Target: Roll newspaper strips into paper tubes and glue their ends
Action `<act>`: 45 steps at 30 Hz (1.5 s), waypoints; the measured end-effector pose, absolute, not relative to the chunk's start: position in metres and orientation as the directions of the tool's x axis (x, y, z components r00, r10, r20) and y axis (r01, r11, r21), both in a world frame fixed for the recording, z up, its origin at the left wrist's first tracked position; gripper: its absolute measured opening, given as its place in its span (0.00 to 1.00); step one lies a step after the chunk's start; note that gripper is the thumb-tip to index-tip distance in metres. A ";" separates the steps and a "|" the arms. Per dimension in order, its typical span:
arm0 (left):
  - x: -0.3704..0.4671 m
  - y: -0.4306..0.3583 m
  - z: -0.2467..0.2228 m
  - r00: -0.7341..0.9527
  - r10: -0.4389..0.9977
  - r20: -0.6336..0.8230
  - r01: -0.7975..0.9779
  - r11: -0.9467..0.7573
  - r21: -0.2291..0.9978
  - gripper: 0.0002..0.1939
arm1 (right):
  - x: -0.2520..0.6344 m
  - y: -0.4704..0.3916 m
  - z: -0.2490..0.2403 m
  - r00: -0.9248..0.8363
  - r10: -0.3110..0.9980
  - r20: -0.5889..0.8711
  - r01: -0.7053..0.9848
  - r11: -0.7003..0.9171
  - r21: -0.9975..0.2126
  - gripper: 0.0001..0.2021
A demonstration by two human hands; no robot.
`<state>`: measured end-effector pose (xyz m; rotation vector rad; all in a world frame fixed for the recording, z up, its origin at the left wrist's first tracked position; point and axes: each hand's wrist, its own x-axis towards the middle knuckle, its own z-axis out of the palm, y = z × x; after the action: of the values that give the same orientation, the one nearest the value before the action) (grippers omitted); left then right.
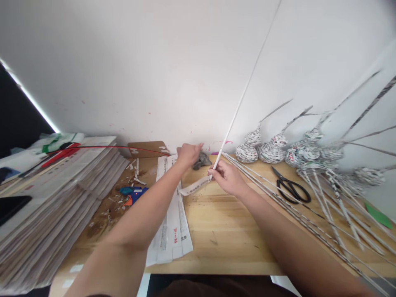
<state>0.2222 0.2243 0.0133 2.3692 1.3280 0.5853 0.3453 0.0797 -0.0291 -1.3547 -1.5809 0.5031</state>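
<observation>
My right hand (pixel 228 176) pinches the lower end of a long, thin, white rolled-paper stick (pixel 237 108). The stick slants up to the right in front of the wall. From its lower end a loose paper strip (pixel 195 187) with printed characters curls out to the left. My left hand (pixel 188 154) reaches over the back of the table beside a crumpled grey cloth (pixel 201 160), one digit stretched out to the right. Its other fingers are partly hidden, and I cannot tell how firmly it touches the cloth. Cut newspaper strips (pixel 170 231) lie under my left forearm.
A tall stack of folded newspapers (pixel 77 198) fills the left side. A blue glue gun (pixel 133 194) lies among paper scraps. On the right are black scissors (pixel 292 187), several rolled-paper sticks (pixel 278 200) and woven paper gourds (pixel 247 148) against the wall.
</observation>
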 end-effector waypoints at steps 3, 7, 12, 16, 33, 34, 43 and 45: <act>0.190 0.202 0.035 0.472 0.852 0.225 0.524 -0.477 0.706 0.31 | 0.342 0.080 -0.028 0.099 0.916 0.389 0.472 0.301 -0.829 0.11; 0.146 0.140 0.034 0.509 0.848 0.148 -0.054 -0.140 0.989 0.19 | 0.335 0.078 -0.021 0.182 0.894 0.410 0.379 0.321 -0.868 0.12; 0.143 0.070 -0.008 0.570 0.783 -0.249 -0.267 0.463 0.845 0.13 | 0.315 0.069 -0.012 0.296 0.845 0.446 0.290 0.366 -0.884 0.13; 0.163 0.061 -0.020 0.535 0.797 -0.281 -0.526 0.574 0.627 0.11 | 0.293 0.056 -0.010 0.280 0.834 0.475 0.305 0.392 -0.868 0.12; 0.126 0.063 -0.011 0.230 0.963 -0.139 -0.739 0.266 0.620 0.03 | 0.253 0.022 -0.006 0.118 0.993 0.016 -0.268 0.047 -0.962 0.20; 0.126 0.060 -0.012 0.233 0.965 -0.122 -0.735 0.257 0.627 0.03 | 0.252 0.018 -0.007 0.125 0.992 -0.019 -0.302 0.019 -0.953 0.21; 0.110 0.045 -0.011 0.232 0.960 -0.157 -0.715 0.278 0.642 0.01 | 0.243 -0.011 -0.008 0.117 0.989 0.096 0.065 0.088 -0.994 0.19; 0.100 0.046 -0.008 0.200 0.963 -0.182 -0.730 0.270 0.628 0.01 | 0.237 -0.027 -0.004 -0.017 0.970 0.241 0.344 0.232 -0.910 0.14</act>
<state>0.1003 0.0460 -0.0078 0.4549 0.6132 1.2413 0.2370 -0.0266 -0.0041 -1.2798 -1.5448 0.8203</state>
